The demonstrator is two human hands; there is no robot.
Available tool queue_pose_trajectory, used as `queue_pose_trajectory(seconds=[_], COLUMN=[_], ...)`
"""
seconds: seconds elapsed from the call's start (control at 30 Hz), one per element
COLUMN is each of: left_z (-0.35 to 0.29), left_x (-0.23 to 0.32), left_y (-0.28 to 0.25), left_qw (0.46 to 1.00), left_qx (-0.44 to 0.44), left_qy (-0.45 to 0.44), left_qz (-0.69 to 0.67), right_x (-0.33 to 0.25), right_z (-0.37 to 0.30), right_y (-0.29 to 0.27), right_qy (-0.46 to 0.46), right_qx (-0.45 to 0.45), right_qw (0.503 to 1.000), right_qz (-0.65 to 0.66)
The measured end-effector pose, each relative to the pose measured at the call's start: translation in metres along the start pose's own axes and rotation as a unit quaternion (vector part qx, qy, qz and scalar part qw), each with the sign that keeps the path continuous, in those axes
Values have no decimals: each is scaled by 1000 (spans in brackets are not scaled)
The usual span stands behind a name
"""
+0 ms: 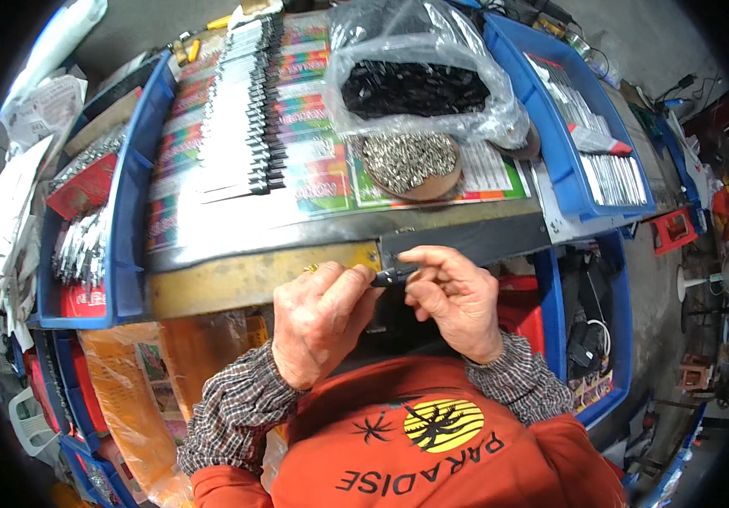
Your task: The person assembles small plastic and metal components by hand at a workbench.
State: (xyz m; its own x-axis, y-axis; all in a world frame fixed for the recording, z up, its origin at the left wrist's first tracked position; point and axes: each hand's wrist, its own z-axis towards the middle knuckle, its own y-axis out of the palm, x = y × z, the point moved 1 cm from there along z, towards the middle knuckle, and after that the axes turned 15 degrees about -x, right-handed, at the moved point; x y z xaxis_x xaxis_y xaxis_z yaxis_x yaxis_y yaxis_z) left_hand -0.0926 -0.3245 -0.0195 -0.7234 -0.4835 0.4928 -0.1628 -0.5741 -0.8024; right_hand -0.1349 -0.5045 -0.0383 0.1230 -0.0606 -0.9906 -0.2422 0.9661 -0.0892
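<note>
Just in front of the table's near edge, my two hands meet at a short, dark pen-like piece. My left hand is closed around one end, its fingers curled and its knuckles up. A small gold-coloured bit shows beside the left fingers. The thumb and fingers of my right hand close on the other end, the index finger stretched out above it. Fingers cover much of the piece. Beyond them, a long row of white and black pen-like pieces lies on the table.
A clear plastic bag of small black parts lies behind a round dish of small shiny metal parts. Blue bins with pen parts flank the table at left and right. Below right, another blue bin holds black items.
</note>
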Motion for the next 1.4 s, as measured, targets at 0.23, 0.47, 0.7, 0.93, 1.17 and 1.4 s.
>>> queue_pose_trajectory(seconds=[0.23,0.47,0.7,0.93,1.17,1.4], left_z=[26,83,136,172,185,191], left_x=[-68,-163,-237,-278,-305,-297], left_y=[-42,-83,-84,-86,-81,-77], left_qw=[993,957,953,963,967,960], left_qx=[38,25,68,30,54,29], left_qy=[-45,-186,-158,-125,-97,-140], left_qz=[102,222,251,237,228,240], right_x=[-7,2,-2,-5,-1,2], right_z=[16,23,26,26,25,24], right_y=[-17,-20,-24,-29,-30,-32], right_qy=[-51,-43,-99,-125,-154,-153], right_qx=[29,23,5,-20,-33,-48], right_qw=[994,991,978,968,960,957], right_qz=[-95,-127,-184,-218,-231,-243])
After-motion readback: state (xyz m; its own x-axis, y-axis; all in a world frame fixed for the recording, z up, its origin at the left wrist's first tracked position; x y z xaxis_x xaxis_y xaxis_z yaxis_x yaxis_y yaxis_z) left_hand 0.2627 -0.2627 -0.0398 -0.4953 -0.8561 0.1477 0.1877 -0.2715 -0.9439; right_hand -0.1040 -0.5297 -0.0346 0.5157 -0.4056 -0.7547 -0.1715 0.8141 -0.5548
